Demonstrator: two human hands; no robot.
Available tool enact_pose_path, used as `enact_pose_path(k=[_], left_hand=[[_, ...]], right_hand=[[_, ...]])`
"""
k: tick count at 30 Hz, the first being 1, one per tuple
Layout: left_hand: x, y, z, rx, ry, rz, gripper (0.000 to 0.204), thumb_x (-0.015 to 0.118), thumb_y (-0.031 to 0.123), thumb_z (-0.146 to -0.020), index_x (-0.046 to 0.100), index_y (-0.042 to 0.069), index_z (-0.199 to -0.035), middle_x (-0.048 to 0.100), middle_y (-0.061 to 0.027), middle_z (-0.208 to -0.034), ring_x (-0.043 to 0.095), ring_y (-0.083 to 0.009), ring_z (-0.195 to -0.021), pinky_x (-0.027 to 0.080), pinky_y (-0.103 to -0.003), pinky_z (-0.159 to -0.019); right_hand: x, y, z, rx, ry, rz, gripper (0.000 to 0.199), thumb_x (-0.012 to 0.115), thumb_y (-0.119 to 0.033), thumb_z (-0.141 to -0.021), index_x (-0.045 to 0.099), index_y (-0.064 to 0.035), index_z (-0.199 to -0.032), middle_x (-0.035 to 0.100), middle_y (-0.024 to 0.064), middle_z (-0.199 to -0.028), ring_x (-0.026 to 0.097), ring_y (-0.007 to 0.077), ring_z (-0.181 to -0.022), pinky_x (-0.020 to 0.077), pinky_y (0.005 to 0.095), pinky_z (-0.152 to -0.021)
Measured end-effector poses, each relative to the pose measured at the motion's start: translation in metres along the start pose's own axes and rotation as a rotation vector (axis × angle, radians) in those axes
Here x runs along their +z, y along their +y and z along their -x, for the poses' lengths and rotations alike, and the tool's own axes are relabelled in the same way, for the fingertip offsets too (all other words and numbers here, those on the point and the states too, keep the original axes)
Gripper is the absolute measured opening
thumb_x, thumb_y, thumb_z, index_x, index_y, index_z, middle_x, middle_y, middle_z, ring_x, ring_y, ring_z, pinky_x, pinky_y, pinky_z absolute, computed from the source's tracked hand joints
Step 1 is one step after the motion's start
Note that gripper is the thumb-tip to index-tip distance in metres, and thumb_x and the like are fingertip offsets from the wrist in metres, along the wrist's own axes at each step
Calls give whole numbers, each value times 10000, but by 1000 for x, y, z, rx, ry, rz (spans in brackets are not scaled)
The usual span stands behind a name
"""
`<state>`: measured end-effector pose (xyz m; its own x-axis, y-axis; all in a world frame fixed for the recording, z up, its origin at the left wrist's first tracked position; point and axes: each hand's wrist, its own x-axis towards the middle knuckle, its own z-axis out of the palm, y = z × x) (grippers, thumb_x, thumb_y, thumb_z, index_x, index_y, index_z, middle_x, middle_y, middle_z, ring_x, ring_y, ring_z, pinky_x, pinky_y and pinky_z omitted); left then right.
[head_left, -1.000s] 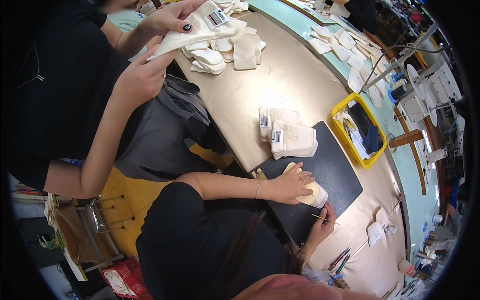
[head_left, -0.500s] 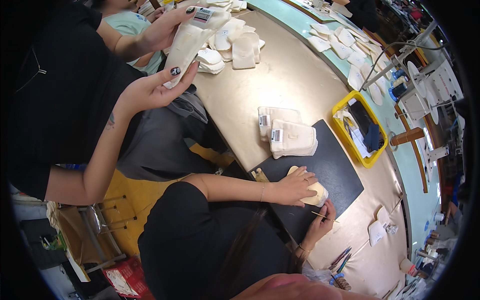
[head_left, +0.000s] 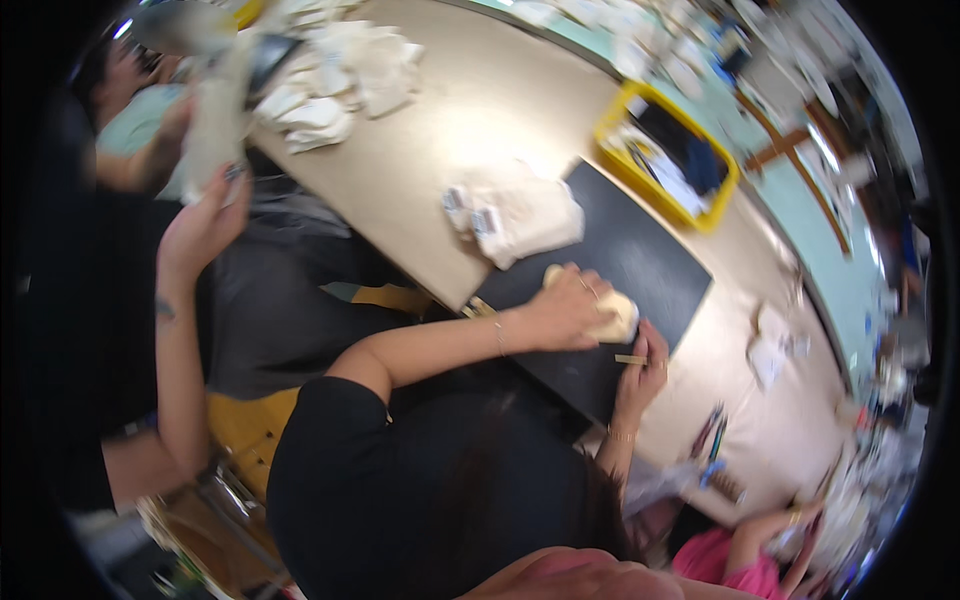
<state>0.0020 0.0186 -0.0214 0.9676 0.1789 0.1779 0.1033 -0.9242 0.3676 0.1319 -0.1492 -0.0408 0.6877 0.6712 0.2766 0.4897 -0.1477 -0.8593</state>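
Observation:
Bent over a small cream fabric piece (head_left: 622, 320), my left hand (head_left: 565, 312) presses it onto a dark flat board (head_left: 665, 255), the thumb on its near side and the fingers across its top. My right hand (head_left: 648, 370) is closed around a thin tan stick (head_left: 630, 359) at the piece's right end. That end looks whitish, but blur hides its detail. Just beyond my left hand, a stack of cream fabric pads (head_left: 540, 215) with small printed labels overlaps the board's far-left edge.
A yellow basket (head_left: 706, 220) holding dark cloth and paper stands beyond the board. Pale scraps (head_left: 768, 345) and pens (head_left: 715, 440) lie to the right. At left a co-worker's hand (head_left: 205, 220) holds a blurred cream piece; a person in pink (head_left: 705, 560) is at lower right.
The whole view has shifted and blurred, bringing the person in pink into sight. My left hand stays on the fabric piece. My right hand keeps the stick beside it.

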Motion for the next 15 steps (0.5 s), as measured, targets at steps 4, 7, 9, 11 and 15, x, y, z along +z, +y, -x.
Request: enact_pose_path(k=[4, 7, 9, 11, 15], left_hand=[[-1, -1, 1, 6, 52, 41, 530, 795, 412, -749, 680, 195, -1218, 555, -127, -1323, 504, -312, -1202, 372, -481, -1002], [-5, -2, 1, 22, 50, 38, 543, 801, 404, -756, 683, 205, -1247, 557, -118, -1357, 503, -312, -1228, 372, -470, -1034], [-8, -1, 0, 17, 47, 35, 541, 802, 394, -761, 684, 215, -1258, 557, -116, -1369, 505, -311, -1237, 372, -467, -1048], [-10, -1, 0, 11, 44, 36, 540, 806, 383, -759, 683, 225, -1261, 561, -114, -1366, 510, -310, -1232, 376, -465, -1048], [-9, -1, -2, 13, 53, 38, 544, 814, 366, -751, 685, 231, -1262, 571, -112, -1356, 521, -308, -1213, 384, -461, -1039]], right_hand=[[-2, 3, 6, 102, 64, -215, 291, 450, -200, -1087, 573, 22, -1229, 668, 168, -1220, 674, 249, -1106, 458, 352, -1017], [-2, 3, 8, 132, 107, -237, 350, 400, -294, -1100, 522, 10, -1223, 669, 174, -1222, 687, 251, -1097, 440, 356, -1032], [-2, 3, 7, 135, 108, -280, 347, 415, -288, -1097, 519, 18, -1226, 670, 171, -1220, 687, 248, -1097, 448, 352, -1025], [-2, 2, 5, 127, 109, -319, 346, 442, -280, -1089, 535, 25, -1222, 667, 162, -1212, 689, 241, -1090, 469, 320, -966], [-3, 0, 4, 118, 96, -309, 339, 487, -267, -1077, 577, 38, -1194, 667, 144, -1186, 697, 223, -1067, 510, 263, -854]])
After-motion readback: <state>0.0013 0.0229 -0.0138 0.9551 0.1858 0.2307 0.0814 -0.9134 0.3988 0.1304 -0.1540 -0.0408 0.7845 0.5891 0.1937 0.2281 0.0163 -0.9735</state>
